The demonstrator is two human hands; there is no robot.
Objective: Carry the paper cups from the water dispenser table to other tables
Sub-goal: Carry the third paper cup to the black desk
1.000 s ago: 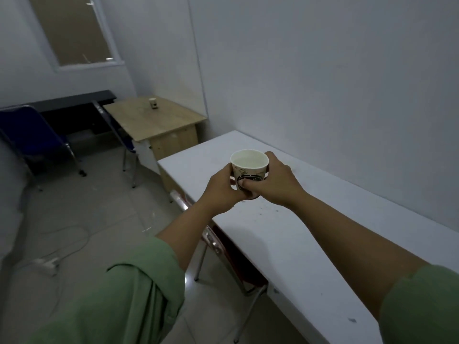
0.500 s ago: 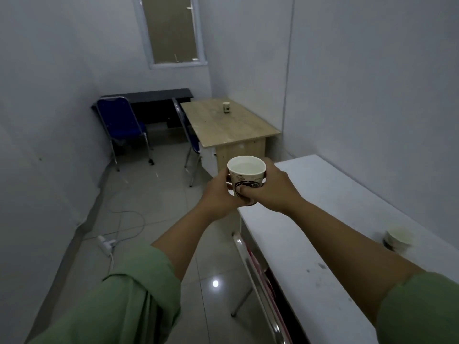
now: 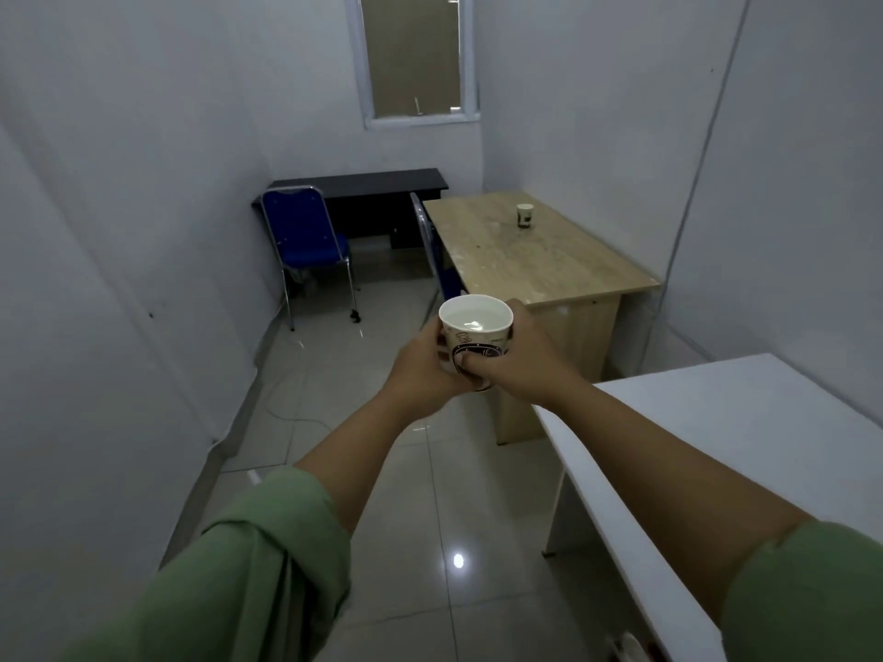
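Observation:
A white paper cup (image 3: 476,327) with a dark printed band, filled with water, is held upright in front of me over the tiled floor. My left hand (image 3: 423,363) wraps its left side and my right hand (image 3: 518,360) wraps its right side and front. Another paper cup (image 3: 524,215) stands on the far part of the wooden table (image 3: 549,265) ahead. The white table (image 3: 745,437) runs along the wall at my right, its near end below my right forearm.
A blue chair (image 3: 306,241) stands at the back left in front of a black desk (image 3: 368,186). A second blue chair (image 3: 432,250) is tucked at the wooden table's left edge. A cable (image 3: 286,413) lies on the floor by the left wall.
My view has swung left and moved forward along the white table. The cup on the white table has dropped out of view. Both hands still hold the cup, now over the floor.

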